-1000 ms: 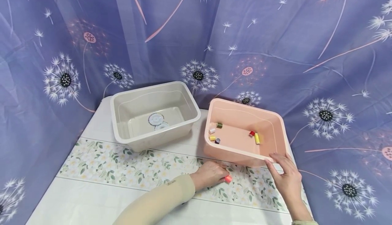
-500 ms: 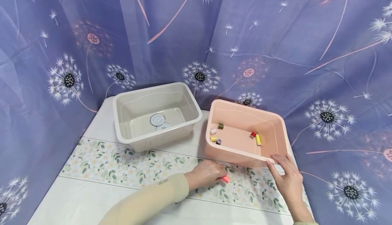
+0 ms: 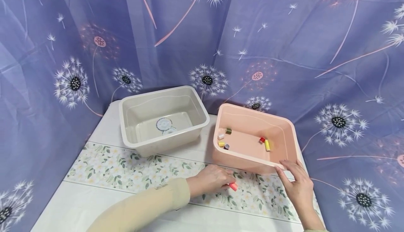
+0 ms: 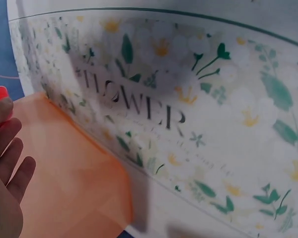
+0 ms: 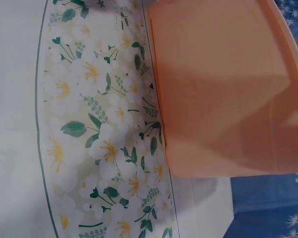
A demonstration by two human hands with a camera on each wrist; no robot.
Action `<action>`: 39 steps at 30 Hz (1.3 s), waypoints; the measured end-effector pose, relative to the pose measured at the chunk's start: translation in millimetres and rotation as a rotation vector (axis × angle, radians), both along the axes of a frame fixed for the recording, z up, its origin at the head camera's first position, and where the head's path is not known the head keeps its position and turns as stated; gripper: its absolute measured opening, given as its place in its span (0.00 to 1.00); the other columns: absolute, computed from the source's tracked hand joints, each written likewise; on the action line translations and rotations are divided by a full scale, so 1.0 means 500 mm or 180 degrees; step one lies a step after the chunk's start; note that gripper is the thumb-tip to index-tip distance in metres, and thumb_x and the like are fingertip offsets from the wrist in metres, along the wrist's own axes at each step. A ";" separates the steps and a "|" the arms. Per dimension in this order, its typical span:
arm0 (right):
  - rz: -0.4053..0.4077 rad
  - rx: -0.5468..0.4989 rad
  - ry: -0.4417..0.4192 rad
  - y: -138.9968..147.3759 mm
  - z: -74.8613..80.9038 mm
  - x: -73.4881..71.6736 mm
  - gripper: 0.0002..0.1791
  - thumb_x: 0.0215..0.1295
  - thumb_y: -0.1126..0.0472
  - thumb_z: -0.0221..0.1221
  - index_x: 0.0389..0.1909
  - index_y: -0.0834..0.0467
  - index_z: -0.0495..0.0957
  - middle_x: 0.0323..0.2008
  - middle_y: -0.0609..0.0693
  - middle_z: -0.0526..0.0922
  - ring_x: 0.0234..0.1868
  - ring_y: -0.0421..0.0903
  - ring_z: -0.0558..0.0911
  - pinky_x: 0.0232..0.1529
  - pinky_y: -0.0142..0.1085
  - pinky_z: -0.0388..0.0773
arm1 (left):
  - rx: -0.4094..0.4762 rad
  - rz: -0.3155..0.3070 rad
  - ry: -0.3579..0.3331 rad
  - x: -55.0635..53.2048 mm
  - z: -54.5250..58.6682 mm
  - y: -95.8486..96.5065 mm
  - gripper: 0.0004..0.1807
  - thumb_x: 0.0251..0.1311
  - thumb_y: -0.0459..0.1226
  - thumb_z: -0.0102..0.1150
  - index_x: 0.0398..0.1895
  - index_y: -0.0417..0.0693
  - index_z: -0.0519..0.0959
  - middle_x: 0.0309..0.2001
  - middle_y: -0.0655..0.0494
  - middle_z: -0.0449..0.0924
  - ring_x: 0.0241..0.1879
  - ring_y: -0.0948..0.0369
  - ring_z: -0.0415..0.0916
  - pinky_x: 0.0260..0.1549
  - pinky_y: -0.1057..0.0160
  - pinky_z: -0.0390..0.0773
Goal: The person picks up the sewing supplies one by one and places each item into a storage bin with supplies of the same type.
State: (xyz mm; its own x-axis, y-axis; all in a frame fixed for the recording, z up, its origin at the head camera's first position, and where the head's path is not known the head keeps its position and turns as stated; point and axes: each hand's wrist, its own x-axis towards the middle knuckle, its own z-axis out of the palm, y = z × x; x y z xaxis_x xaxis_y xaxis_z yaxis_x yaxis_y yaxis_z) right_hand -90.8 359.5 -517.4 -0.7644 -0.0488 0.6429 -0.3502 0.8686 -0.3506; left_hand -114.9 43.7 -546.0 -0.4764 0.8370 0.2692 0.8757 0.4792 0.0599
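My left hand (image 3: 213, 180) pinches a neon coral thread spool (image 3: 233, 186) low over the floral band of the table, in front of the pink bin. In the left wrist view the same spool (image 4: 0, 93) sticks out past the thumb, with the other fingers (image 4: 21, 173) half bent. The right hand (image 3: 298, 186) grips the near right corner of the pink plastic bin (image 3: 252, 161), thumb outside and fingers over the rim. Inside that bin lie several small spools, among them a red one (image 3: 262, 140), a tall yellow one (image 3: 267, 145) and a green one (image 3: 228, 131).
To the left stands a grey plastic bin (image 3: 170, 144) holding two round clear discs (image 3: 164, 124) edged with dark dots. A white tablecloth (image 3: 104, 197) with a floral strip covers the table. Behind hangs a blue dandelion curtain (image 3: 176, 60).
The left hand and sleeve have shifted slightly left, and more of the coral spool shows beyond the fingertips. The right hand stays on the bin's rim. The head view has shifted a little.
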 end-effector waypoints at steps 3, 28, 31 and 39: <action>-0.0001 0.0002 0.0029 -0.001 0.001 -0.001 0.21 0.48 0.59 0.73 0.46 0.55 0.85 0.40 0.56 0.87 0.46 0.44 0.82 0.68 0.46 0.65 | 0.0059 -0.0066 0.0064 -0.001 0.017 -0.004 0.06 0.58 0.50 0.65 0.39 0.68 0.82 0.48 0.72 0.83 0.46 0.71 0.81 0.29 0.71 0.79; -0.0137 0.0036 -0.0188 0.001 0.002 0.000 0.20 0.50 0.58 0.73 0.46 0.57 0.85 0.42 0.55 0.86 0.44 0.49 0.82 0.70 0.42 0.62 | -0.0017 -0.0267 0.0307 -0.022 0.136 -0.048 0.12 0.63 0.50 0.59 0.47 0.64 0.83 0.50 0.66 0.82 0.51 0.68 0.80 0.43 0.69 0.82; -0.0144 0.0028 -0.0207 0.000 0.002 0.000 0.20 0.50 0.58 0.73 0.46 0.57 0.85 0.42 0.55 0.86 0.44 0.50 0.82 0.70 0.42 0.62 | -0.0033 -0.0242 0.0307 -0.025 0.151 -0.052 0.13 0.64 0.49 0.58 0.49 0.63 0.83 0.51 0.67 0.81 0.54 0.69 0.78 0.47 0.67 0.81; -0.0160 0.0027 -0.0244 0.001 0.002 0.001 0.20 0.50 0.58 0.73 0.46 0.57 0.85 0.42 0.55 0.86 0.44 0.53 0.82 0.71 0.41 0.61 | -0.0065 -0.0224 0.0321 -0.036 0.179 -0.060 0.13 0.63 0.50 0.59 0.49 0.64 0.83 0.52 0.66 0.82 0.54 0.68 0.78 0.49 0.68 0.80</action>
